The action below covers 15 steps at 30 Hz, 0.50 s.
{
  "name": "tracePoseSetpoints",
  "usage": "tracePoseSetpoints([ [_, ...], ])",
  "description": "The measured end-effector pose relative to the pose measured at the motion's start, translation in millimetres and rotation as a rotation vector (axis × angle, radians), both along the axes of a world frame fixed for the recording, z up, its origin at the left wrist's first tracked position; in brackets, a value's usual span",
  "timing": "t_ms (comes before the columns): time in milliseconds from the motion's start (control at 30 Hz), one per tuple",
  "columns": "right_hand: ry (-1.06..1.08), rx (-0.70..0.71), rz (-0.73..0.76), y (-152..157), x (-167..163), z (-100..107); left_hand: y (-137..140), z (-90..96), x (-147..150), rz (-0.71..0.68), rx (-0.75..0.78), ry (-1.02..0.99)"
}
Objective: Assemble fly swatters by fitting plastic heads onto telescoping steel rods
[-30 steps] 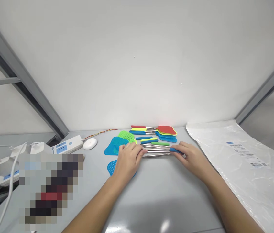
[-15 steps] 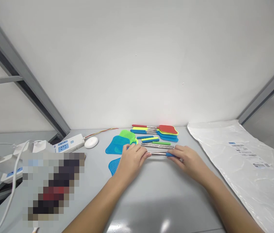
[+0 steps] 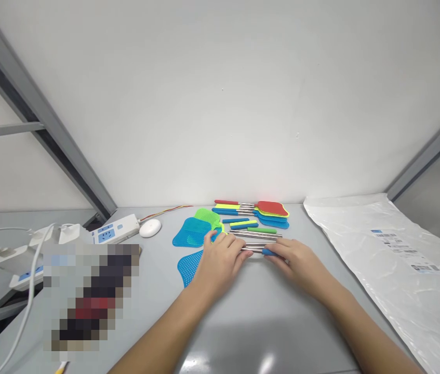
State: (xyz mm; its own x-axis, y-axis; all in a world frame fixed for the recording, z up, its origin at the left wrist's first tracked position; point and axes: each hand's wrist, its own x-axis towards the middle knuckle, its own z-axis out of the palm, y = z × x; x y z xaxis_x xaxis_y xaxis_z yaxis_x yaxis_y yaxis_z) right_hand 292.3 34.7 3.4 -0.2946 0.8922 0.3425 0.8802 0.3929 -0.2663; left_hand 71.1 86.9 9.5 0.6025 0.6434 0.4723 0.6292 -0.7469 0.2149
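My left hand [image 3: 222, 262] is closed around the metal rod of a fly swatter, whose blue perforated head [image 3: 189, 267] sticks out on its left side. My right hand [image 3: 295, 262] pinches a blue handle [image 3: 269, 252] at the rod's other end. Only a short stretch of bare metal shows between the two hands. Just behind them lie loose metal rods [image 3: 258, 234], a green handle [image 3: 267, 230], and blue and yellow handles [image 3: 243, 224]. Blue swatter heads [image 3: 190, 232] and a green swatter head [image 3: 207, 217] lie behind my left hand, partly overlapping.
Against the wall lies a stack of whole fly swatters, a red one [image 3: 272, 208] on top. A white plastic mailer [image 3: 368, 234] covers the right side. Power strips [image 3: 116, 230] with chargers, a white round device [image 3: 150, 228] and a pixelated object [image 3: 95, 296] occupy the left.
My right hand has moved left with the blue handle, closer to my left hand. Less bare metal rod shows between them. The whole view has shifted slightly.
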Motion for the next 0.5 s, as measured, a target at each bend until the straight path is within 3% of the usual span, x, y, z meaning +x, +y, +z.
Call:
tracePoseSetpoints([
  [233, 0.034, 0.021, -0.022, 0, 6, 5, 11, 11.9, -15, 0.043, -0.024, -0.046],
  [500, -0.005, 0.001, -0.019, -1, 9, 4, 20, 0.4, -19, -0.081, -0.103, 0.05],
])
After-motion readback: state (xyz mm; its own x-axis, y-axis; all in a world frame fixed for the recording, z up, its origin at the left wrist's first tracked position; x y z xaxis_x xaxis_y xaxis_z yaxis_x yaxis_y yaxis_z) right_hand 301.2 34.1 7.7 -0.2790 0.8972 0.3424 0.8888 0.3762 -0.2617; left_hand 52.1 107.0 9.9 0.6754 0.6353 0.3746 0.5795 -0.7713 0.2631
